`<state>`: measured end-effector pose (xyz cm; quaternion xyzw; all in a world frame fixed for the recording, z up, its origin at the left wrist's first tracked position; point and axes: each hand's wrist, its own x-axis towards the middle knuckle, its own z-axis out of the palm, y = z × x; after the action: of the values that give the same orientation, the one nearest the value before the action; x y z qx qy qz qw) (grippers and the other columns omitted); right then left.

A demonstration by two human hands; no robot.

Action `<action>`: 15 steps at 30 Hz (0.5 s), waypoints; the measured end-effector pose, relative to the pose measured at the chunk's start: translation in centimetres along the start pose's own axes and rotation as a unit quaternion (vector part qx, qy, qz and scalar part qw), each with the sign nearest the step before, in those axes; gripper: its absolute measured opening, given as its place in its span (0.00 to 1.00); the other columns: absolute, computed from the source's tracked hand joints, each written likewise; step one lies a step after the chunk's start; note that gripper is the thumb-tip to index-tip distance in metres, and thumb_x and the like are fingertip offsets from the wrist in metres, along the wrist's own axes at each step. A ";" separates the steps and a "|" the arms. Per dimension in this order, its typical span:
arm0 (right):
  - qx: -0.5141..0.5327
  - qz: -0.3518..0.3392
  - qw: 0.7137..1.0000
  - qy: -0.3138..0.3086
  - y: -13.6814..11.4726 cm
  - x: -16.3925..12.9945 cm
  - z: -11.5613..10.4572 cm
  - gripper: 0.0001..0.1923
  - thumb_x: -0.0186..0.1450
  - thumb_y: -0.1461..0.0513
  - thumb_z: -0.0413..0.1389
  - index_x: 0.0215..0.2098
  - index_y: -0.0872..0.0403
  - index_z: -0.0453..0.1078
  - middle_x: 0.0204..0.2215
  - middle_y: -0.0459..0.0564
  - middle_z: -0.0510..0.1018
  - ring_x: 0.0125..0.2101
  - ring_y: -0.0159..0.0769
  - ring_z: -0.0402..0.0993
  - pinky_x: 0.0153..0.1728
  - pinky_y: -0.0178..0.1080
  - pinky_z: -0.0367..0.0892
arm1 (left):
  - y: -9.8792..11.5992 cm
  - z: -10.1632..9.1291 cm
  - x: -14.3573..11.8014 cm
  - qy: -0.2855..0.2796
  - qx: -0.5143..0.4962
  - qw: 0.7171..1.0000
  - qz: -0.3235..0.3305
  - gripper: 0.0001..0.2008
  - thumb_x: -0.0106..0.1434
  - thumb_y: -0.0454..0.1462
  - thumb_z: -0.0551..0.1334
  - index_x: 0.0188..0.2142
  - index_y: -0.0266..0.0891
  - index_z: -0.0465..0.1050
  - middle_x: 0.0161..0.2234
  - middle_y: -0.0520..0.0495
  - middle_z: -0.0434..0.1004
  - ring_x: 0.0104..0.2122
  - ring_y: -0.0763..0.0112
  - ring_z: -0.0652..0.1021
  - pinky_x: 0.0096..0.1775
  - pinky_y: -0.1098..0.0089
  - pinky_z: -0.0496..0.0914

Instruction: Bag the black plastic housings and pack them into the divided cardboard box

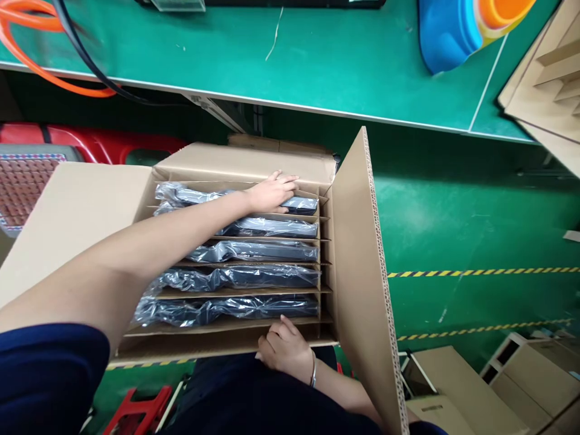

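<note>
An open cardboard box (344, 241) stands in front of me, its inside split by thin cardboard dividers (235, 293). Several flat dark items in clear plastic bags, such as the nearest bagged item (254, 307), stand on edge in the slots. My left hand (274, 192) reaches across and lies with stretched fingers on the farthest bagged item (302, 205); my forearm covers part of the row. At the box's near side, my right hand (285, 347) rests by the rim, its fingers loosely bent and apart, holding no visible item.
A green workbench (317, 66) runs along the far side, bearing an orange hose (27, 51) and a blue container (446, 36). Red stools (140, 414) are at the left and below. Cardboard boxes (446, 386) sit at lower right; the box flap (369, 290) rises at right.
</note>
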<state>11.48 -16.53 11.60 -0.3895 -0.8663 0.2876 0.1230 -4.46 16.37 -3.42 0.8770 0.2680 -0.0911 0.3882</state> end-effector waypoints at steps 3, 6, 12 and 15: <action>-0.003 -0.003 1.000 -0.017 0.0 -0.2 0.1 0.12 0.73 0.56 0.52 0.34 0.52 0.70 0.22 0.43 0.68 0.35 0.36 0.69 0.66 0.46 0.52 | -0.5 -0.6 0.0 0.012 -0.055 0.998 -0.009 0.16 0.64 0.42 0.62 0.48 0.35 0.77 0.59 0.37 0.71 0.67 0.50 0.62 0.65 0.53 0.55; -0.003 -0.001 1.000 -0.012 0.1 0.1 -0.3 0.12 0.73 0.56 0.51 0.34 0.52 0.69 0.22 0.43 0.67 0.34 0.36 0.68 0.66 0.46 0.53 | -0.9 -1.1 0.1 0.009 -0.087 0.996 -0.014 0.16 0.63 0.42 0.62 0.47 0.35 0.77 0.59 0.38 0.71 0.64 0.52 0.66 0.64 0.57 0.58; 0.011 0.009 1.000 0.017 0.3 0.9 -1.4 0.13 0.74 0.58 0.50 0.33 0.53 0.69 0.23 0.43 0.68 0.34 0.35 0.68 0.66 0.45 0.52 | -0.9 -0.7 0.3 -0.002 -0.066 0.998 -0.021 0.18 0.66 0.43 0.61 0.50 0.35 0.75 0.60 0.39 0.69 0.67 0.53 0.62 0.66 0.56 0.55; 0.026 0.001 0.999 -0.024 0.4 0.9 -1.5 0.11 0.73 0.58 0.53 0.33 0.53 0.69 0.23 0.43 0.68 0.33 0.34 0.69 0.66 0.45 0.52 | -0.6 -0.6 -0.1 -0.009 -0.053 0.998 -0.021 0.21 0.67 0.45 0.60 0.54 0.35 0.73 0.65 0.38 0.65 0.70 0.49 0.57 0.69 0.48 0.46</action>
<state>11.78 -15.07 12.61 -0.3802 -0.8606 0.3196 0.1125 -4.87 17.14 -3.36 0.8484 0.2879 -0.0926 0.4344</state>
